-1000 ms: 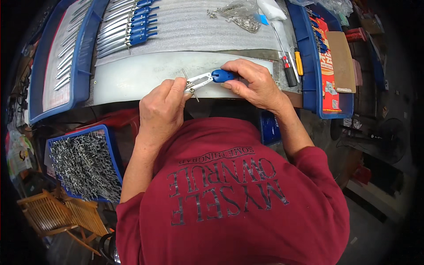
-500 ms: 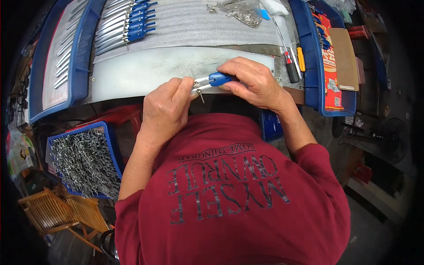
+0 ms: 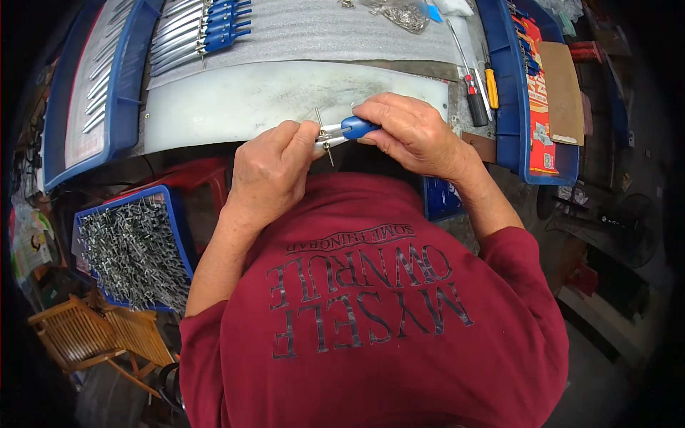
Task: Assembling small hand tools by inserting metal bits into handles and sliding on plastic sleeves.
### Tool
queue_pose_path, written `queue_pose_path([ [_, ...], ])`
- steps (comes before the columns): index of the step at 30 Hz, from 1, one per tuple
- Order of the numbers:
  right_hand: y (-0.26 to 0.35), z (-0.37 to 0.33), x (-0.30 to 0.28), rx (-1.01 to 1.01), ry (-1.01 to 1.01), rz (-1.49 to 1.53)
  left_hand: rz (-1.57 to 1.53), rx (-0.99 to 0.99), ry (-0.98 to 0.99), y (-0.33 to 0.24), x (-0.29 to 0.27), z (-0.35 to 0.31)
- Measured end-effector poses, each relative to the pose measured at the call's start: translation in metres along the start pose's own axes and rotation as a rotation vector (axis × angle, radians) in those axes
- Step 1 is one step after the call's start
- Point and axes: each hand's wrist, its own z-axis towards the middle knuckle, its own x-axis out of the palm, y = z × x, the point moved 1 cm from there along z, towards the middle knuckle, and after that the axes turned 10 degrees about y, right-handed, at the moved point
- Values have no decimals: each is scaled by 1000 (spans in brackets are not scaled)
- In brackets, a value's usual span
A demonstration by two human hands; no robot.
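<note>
Between my hands, at the near edge of the bench, is a silver metal tool with a blue end piece [image 3: 357,128] and a thin cross rod through its metal part. My left hand [image 3: 270,162] is closed round the silver end, which its fingers mostly hide. The fingers and thumb of my right hand [image 3: 417,137] grip the blue end, covering its tip. Behind them lies a smooth white sheet [image 3: 214,103]. Similar silver-and-blue tools [image 3: 217,30] lie in a row at the far left.
A blue tray [image 3: 128,107] with silver pieces stands at left, another blue tray [image 3: 510,121] at right. Screwdrivers [image 3: 477,105] and a bag of small metal parts [image 3: 403,16] lie on the bench. Lower left are a bin of metal parts [image 3: 135,250] and a wooden chair [image 3: 78,332].
The tool has turned a little in my hands, its blue piece now showing a slot. Both hands keep their grip. The view has shifted slightly.
</note>
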Motion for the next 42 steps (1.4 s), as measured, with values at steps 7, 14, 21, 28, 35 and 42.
queue_pose_path([
  [7,-1,-2,-1,-56,7,41,-59,-1,45,-1,-3,-2],
  [14,3,-2,0,-51,28,2,-16,-9,74,-2,-2,-3],
  [21,1,-3,1,-18,10,54,-79,-23,86,0,-2,-2],
  [28,2,-4,-5,8,28,85,-149,-37,120,1,-7,0],
  [35,6,-4,-4,-23,-18,47,-107,-18,127,-2,-10,1],
  [42,9,-4,0,-14,2,5,-82,-16,118,-3,-9,-2],
])
